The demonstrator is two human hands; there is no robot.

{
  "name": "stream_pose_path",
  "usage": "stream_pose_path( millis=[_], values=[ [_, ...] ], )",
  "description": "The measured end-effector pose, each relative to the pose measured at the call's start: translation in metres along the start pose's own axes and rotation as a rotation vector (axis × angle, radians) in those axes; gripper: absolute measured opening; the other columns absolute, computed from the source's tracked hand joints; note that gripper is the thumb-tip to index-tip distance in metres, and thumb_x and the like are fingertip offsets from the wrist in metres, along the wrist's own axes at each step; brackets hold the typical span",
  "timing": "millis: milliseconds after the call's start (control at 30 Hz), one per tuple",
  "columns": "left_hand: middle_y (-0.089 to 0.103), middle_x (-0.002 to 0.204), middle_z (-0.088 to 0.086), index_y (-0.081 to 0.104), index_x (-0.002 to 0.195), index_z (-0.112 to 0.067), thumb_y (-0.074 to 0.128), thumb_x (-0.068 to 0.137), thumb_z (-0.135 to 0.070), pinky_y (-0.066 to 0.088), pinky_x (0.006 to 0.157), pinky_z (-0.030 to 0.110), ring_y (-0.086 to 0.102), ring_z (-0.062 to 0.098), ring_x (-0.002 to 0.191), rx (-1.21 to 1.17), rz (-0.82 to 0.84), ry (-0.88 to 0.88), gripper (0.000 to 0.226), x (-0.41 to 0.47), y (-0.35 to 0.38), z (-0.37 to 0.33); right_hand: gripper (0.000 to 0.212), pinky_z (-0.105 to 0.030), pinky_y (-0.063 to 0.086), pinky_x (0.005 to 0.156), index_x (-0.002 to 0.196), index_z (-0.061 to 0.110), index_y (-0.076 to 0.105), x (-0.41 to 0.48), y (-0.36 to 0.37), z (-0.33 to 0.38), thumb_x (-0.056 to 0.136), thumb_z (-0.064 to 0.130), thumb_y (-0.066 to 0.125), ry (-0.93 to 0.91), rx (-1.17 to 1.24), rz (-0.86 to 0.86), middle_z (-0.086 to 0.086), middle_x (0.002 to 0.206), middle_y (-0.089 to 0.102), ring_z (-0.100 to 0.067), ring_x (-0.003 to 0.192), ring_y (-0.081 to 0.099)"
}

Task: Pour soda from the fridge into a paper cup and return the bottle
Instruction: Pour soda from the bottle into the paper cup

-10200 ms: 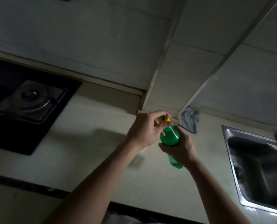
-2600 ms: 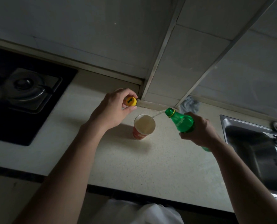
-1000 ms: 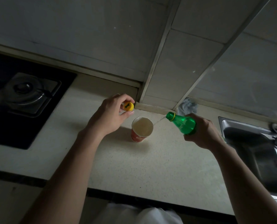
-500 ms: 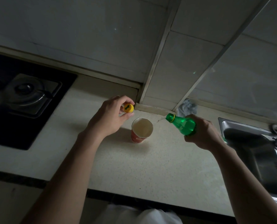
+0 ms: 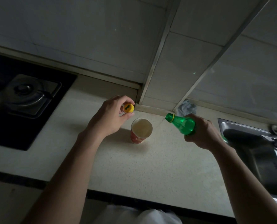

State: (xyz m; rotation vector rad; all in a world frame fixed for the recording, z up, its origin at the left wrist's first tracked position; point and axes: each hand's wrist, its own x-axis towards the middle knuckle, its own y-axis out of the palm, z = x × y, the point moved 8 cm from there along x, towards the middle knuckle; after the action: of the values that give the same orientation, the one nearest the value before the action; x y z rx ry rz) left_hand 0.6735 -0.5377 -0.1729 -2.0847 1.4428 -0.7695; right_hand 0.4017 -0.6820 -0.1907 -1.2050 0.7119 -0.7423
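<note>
A red paper cup (image 5: 140,137) stands upright on the pale countertop (image 5: 158,167), its inside holding pale liquid. My right hand (image 5: 202,135) grips a green soda bottle (image 5: 182,124), uncapped and tilted with its mouth pointing left, to the right of the cup and apart from it. No stream shows at the mouth. My left hand (image 5: 109,118) hovers just left of the cup and pinches the yellow bottle cap (image 5: 129,108) between thumb and fingers.
A black gas hob with a steel burner (image 5: 24,94) fills the left side. A steel sink (image 5: 260,152) lies at the right. A grey cloth (image 5: 187,108) is bunched at the tiled wall behind the bottle. The counter's dark front edge runs along the bottom.
The bottle's mouth has drawn back to the right, away from the cup, and the thin stream seen earlier is gone. My left hand still holds the cap beside the cup.
</note>
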Motion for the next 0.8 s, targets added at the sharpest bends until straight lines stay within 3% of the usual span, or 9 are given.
stream_pose_path(
  millis=[567,800],
  values=[
    [0.060,0.112,-0.008,0.059,0.114,-0.025,0.071,0.087,-0.030,0.054,0.079,0.025,0.059,0.008,0.096,-0.001,-0.001,-0.006,0.030,-0.001,-0.001,0.002,0.071,-0.035,0.053,0.075,0.131,0.023,0.052,0.005,-0.001,0.014,0.067,0.019,0.084,-0.025,-0.023,-0.003,-0.006,0.107,0.067,-0.020,0.086,0.061],
    [0.060,0.107,-0.007,0.061,0.113,-0.024,0.071,0.087,-0.028,0.053,0.075,0.021,0.058,0.001,0.090,-0.012,-0.019,0.005,0.028,-0.001,-0.002,-0.001,0.072,-0.038,0.055,0.077,0.128,0.024,0.054,0.007,-0.003,0.018,0.064,0.019,0.086,-0.025,-0.004,-0.020,-0.006,0.106,0.068,-0.021,0.085,0.062]
  ],
)
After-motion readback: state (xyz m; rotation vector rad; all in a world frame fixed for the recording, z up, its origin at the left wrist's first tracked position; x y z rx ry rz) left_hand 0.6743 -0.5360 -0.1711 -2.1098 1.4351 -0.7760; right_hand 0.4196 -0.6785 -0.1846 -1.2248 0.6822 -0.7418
